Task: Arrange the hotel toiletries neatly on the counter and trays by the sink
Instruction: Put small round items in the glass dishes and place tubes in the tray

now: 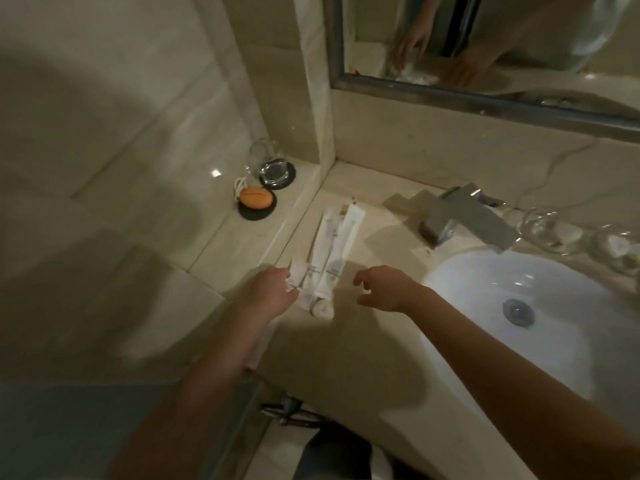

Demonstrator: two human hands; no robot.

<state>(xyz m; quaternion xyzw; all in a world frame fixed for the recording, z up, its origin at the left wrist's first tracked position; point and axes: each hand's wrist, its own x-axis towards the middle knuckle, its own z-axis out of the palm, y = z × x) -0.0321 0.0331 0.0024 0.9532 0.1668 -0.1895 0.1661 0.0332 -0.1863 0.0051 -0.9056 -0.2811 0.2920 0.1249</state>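
Several white toiletry packets (332, 247) lie side by side on the beige counter (346, 341), left of the sink, pointing toward the back wall. A small round white item (322, 309) sits at their near end. My left hand (273, 292) rests at the near left edge of the packets, fingertips touching the leftmost packet; the blur hides whether it grips it. My right hand (384, 289) hovers just right of the packets, fingers curled apart, holding nothing.
A white sink basin (485, 289) with a square chrome faucet (464, 220) lies to the right. On the left ledge stand a glass on a dark coaster (273, 168) and an orange soap on a dark dish (256, 199). More glasses (543, 230) stand behind the sink. A mirror (485, 46) hangs above.
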